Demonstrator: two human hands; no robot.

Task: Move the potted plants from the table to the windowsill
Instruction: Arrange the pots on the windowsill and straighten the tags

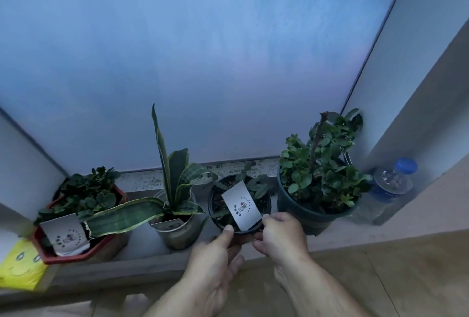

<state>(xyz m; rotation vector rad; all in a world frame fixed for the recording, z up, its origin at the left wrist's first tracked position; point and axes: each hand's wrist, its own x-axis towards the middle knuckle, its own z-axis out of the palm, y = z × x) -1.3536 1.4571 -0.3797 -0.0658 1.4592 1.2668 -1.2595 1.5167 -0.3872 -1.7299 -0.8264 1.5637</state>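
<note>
Several potted plants stand in a row on the grey windowsill [142, 248] under a frosted window. From left: a red angular pot [83, 250] with a leafy plant and a white card, a metal pot [177, 230] with a long-leaved snake plant, a small black pot [220, 205] with a white card [241, 206] stuck in it, and a large dark green pot [304, 212] with a bushy plant. My left hand [215, 253] grips the small black pot's near left rim. My right hand [279, 233] holds its near right rim, fingers touching the card.
A clear plastic water bottle with a blue cap [388, 187] stands in the sill's right corner against the wall. A yellow note with a smiley face [20, 266] is stuck at the sill's left front edge. Wooden floor [380, 278] lies below.
</note>
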